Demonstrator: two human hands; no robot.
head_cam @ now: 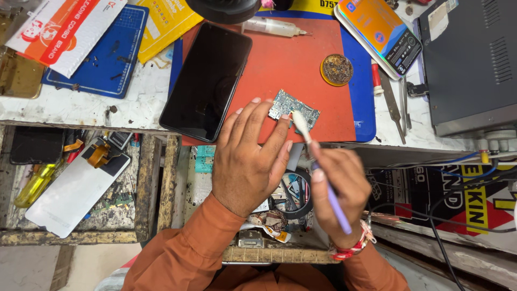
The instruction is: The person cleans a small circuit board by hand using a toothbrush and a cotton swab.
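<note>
My left hand (249, 156) rests palm down on the red work mat (301, 64), its fingertips pressing the near edge of a small green circuit board (294, 108). In my right hand (336, 188) I grip a toothbrush with a lilac handle (335, 202); its white bristle head (299, 122) touches the board's near side. A black phone (207, 81) lies face up, overlapping the mat's left edge, just left of my left hand.
A round tin of brown flux (337, 69), a syringe (272, 26), tweezers (392, 105) and a phone-screen box (379, 29) lie at the back right. A grey machine (468, 59) fills the right corner. Open drawers below hold a white screen panel (75, 188) and loose parts.
</note>
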